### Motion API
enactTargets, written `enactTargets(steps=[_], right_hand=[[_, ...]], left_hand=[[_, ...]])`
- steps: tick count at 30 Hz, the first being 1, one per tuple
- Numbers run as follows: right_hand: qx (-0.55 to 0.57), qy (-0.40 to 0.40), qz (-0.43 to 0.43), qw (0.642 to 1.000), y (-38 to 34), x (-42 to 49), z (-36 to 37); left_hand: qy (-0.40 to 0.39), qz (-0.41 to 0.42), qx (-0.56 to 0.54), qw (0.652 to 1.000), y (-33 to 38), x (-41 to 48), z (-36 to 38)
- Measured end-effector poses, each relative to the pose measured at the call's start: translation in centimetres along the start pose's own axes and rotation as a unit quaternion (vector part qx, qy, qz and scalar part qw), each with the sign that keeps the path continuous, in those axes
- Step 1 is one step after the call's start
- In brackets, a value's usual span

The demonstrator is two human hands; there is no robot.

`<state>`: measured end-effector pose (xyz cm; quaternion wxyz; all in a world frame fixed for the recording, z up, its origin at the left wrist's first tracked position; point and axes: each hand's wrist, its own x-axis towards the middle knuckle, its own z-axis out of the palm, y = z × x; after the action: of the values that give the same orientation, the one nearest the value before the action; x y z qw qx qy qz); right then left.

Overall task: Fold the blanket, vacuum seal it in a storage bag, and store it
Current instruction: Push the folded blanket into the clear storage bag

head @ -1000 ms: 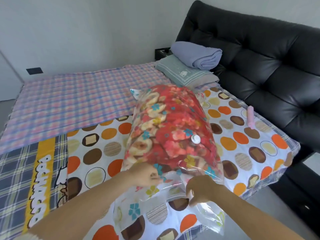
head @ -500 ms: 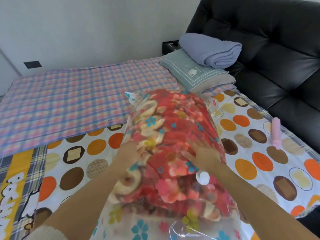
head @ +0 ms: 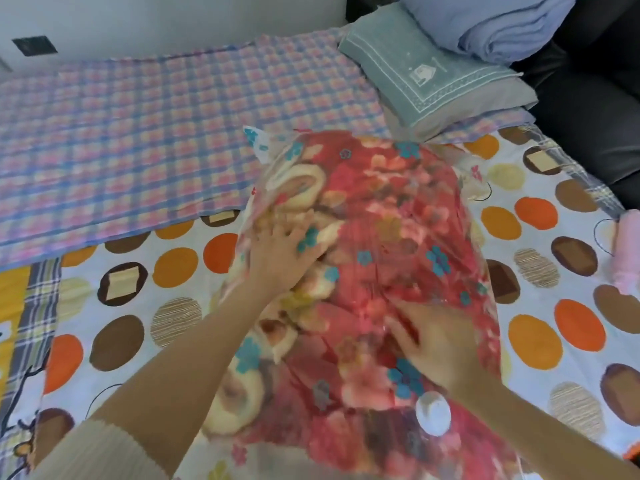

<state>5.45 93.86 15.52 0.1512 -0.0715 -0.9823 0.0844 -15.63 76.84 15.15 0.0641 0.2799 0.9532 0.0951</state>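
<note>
Flat palms, fingers spread, nothing gripped: left hand (head: pixel 284 252) and right hand (head: pixel 434 341) press the storage bag (head: pixel 258 143) holding the blanket (head: pixel 388 209), mid-bed (head: pixel 540 237) toward the near edge. Step, I judge: squeezing air out. Next: vacuum at the valve (head: pixel 433 412).

I read no text here. The grey-green pillow (head: pixel 433 81) carries a small white house-shaped emblem (head: pixel 420 71), no legible words. The yellow band (head: pixel 14 296) at my left edge shows only a cut-off white shape, unreadable.
</note>
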Motion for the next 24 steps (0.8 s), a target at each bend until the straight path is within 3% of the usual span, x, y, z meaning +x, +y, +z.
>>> enactTargets(steps=[3, 8, 12, 16, 24], right_hand=[[-0.012, 0.072, 0.025, 0.997, 2.6, 7.2, 0.1], [-0.071, -0.015, 0.079, 0.994, 5.4, 14.3, 5.1], [-0.085, -0.063, 0.082, 0.991, 3.1, 10.8, 9.1], [-0.086, -0.059, 0.056, 0.993, 1.7, 6.1, 12.3], [-0.096, -0.057, 0.070, 0.991, 4.2, 13.0, 19.0]], left_hand=[[-0.008, 0.035, -0.008, 0.999, 1.9, 3.2, -1.2], [-0.010, 0.093, 0.027, 0.995, 3.5, 6.5, 0.8], [0.031, 0.119, 0.090, 0.988, 1.5, 2.3, 5.8], [0.038, 0.111, 0.096, 0.988, 0.1, -1.7, 10.2], [0.019, 0.068, 0.111, 0.991, -2.1, 7.3, 14.1]])
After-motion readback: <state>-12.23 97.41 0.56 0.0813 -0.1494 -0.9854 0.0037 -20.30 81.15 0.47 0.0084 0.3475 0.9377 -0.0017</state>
